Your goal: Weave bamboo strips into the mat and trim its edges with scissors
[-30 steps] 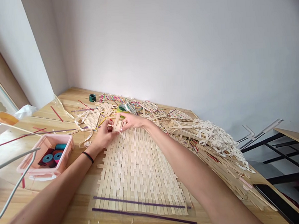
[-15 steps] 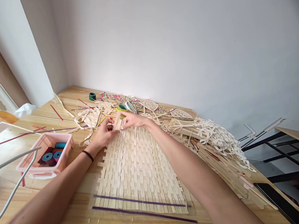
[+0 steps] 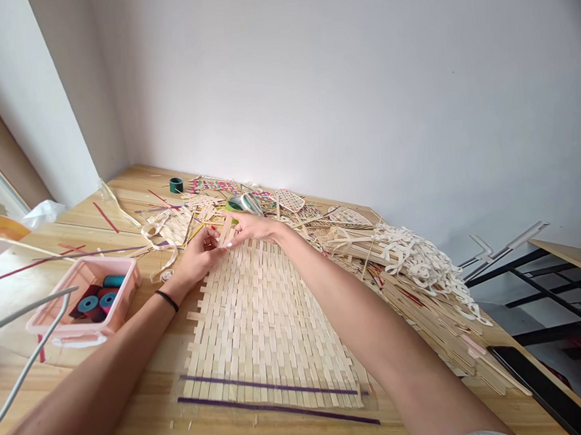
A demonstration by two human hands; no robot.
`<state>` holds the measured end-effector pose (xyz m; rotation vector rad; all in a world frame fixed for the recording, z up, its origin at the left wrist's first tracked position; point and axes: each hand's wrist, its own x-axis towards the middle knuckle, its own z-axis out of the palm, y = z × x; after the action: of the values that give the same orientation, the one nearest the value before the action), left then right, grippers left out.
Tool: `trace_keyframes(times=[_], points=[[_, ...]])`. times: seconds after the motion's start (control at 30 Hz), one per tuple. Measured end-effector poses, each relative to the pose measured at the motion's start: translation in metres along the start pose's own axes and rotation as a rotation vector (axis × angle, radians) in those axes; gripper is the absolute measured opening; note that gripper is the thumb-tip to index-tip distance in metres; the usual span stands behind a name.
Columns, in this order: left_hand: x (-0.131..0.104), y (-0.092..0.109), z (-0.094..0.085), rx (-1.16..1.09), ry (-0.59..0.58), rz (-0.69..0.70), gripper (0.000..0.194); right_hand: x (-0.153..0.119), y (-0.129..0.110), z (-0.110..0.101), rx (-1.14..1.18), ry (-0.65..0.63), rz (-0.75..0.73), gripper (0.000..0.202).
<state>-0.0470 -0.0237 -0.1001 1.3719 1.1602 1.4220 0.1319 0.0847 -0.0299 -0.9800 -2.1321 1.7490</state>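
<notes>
A pale woven mat (image 3: 267,317) of flat wooden strips lies on the table before me, two purple strips (image 3: 276,383) crossing its near end. My left hand (image 3: 200,254) is at the mat's far left corner, fingers closed in a pinch on the strip ends. Beside it my right hand (image 3: 246,230) comes over from the right, thumb and fingers pinching the upright ends of the pale strips (image 3: 226,229). Both hands nearly touch. The fingertips partly hide the strip ends there.
A pink bin (image 3: 128,293) with thread spools (image 3: 99,301) stands at left. Behind the mat lie green tape (image 3: 176,184), a yellow-green tape roll (image 3: 233,205) and woven scraps (image 3: 173,226). Loose strips (image 3: 440,333), tangled white cord (image 3: 421,262) and a black phone (image 3: 537,386) lie to the right.
The whole view has shifted slightly. My right hand has edged left along the far strip ends, closer to my left hand. The mat lies as before.
</notes>
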Motion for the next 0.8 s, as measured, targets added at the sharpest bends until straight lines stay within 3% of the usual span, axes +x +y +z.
trace_keyframes(times=[0.13, 0.27, 0.37, 0.57, 0.8], points=[[0.0004, -0.0012, 0.0, -0.017, -0.008, -0.016, 0.032, 0.0037, 0.0001, -0.0019, -0.075, -0.013, -0.006, 0.075], [0.0003, -0.0019, 0.0002, -0.02, -0.02, -0.001, 0.032, 0.0067, -0.0003, -0.0055, -0.144, -0.015, -0.018, 0.054], [-0.0003, -0.0013, 0.0003, -0.049, -0.033, -0.026, 0.035, 0.0074, -0.0005, -0.007, -0.126, -0.025, -0.008, 0.052], [-0.0012, 0.0024, 0.0009, -0.092, -0.019, -0.025, 0.035, 0.005, 0.0003, -0.0032, -0.018, -0.02, -0.045, 0.072], [-0.0006, 0.0026, 0.0007, -0.086, -0.017, -0.007, 0.036, 0.0027, 0.002, -0.0059, -0.045, -0.036, -0.051, 0.058]])
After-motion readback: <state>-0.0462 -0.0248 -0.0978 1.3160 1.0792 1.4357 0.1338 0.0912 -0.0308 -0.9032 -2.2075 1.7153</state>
